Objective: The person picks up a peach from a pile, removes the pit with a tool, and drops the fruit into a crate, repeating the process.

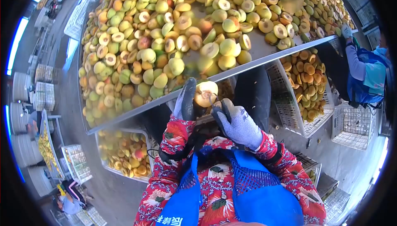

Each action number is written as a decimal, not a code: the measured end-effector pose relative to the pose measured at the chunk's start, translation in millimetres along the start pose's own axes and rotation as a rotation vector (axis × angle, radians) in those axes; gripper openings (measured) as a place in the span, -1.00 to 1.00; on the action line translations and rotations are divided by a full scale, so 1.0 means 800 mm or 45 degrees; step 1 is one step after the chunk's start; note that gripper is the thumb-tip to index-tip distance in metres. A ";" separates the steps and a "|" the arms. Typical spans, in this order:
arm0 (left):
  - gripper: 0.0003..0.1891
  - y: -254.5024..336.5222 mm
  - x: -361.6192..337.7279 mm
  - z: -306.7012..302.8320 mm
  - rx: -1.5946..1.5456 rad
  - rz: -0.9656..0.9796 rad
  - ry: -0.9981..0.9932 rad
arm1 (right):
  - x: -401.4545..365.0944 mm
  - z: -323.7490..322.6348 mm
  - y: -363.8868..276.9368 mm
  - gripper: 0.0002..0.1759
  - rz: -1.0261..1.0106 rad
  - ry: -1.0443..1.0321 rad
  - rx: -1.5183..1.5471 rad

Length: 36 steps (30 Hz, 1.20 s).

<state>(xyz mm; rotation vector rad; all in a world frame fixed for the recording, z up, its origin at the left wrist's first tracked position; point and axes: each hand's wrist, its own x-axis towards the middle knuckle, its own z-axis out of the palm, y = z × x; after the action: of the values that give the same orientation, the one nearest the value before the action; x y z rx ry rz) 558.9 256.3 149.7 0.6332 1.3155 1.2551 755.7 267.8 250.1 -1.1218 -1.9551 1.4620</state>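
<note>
Left hand (186,102) holds a cut fruit (206,93) at the near edge of a heaped desk (264,51)

The desk slants across the upper view, spread with a great pile of yellow, green and red-blushed fruit (153,40), many pieces halved with pale flesh or a hollow showing. Patches of its flat surface show through, and a raised metal rim runs along the near side.

At the right end stands a co-worker (368,71) in blue, a gloved hand (346,31) at the desk's corner. Farther off on the left, a person (71,201) is near a smaller table (55,153) bearing yellow fruit.

White slatted crates stand below the near rim: the left crate (98,143) and the right crate (285,102) both hold orange-yellow pieces. Another pale crate (351,133) sits farther right. More orange pieces (225,88) show between the wearer's dark-clad knees, behind the hands.

The wearer has red floral sleeves (175,137), a blue apron (264,197) and grey gloves with dark fingers. The left grip is clamped on the cut fruit, thumb and fingers around its side, pale face up. The right hand (240,122) is at the fruit's lower right, fingers bent; whether its grip is clamped on a small tool, I cannot tell.
</note>
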 end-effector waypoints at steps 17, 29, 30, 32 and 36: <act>-0.73 0.028 -0.045 0.038 1.072 1.074 0.069 | -0.010 0.028 0.023 -0.75 -0.008 -0.020 -0.117; -0.67 0.013 -0.034 0.046 -0.027 -0.131 -0.079 | -0.002 -0.002 0.043 -0.61 0.527 -0.283 0.776; -0.64 0.016 -0.041 0.048 0.229 0.316 -0.208 | 0.001 0.002 0.047 -0.64 0.423 -0.098 0.517; -0.65 0.042 -0.058 0.062 -0.035 0.013 -0.138 | 0.002 0.002 0.046 -0.63 0.325 0.031 0.322; -0.62 0.046 -0.065 0.068 -0.330 -0.351 -0.200 | 0.013 0.002 0.038 -0.64 0.236 0.131 0.155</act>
<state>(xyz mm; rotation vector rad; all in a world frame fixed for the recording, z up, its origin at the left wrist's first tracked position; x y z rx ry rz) 608.2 235.3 213.5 0.3452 1.0481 1.1017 758.5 278.6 220.2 -1.3239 -1.7071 1.5611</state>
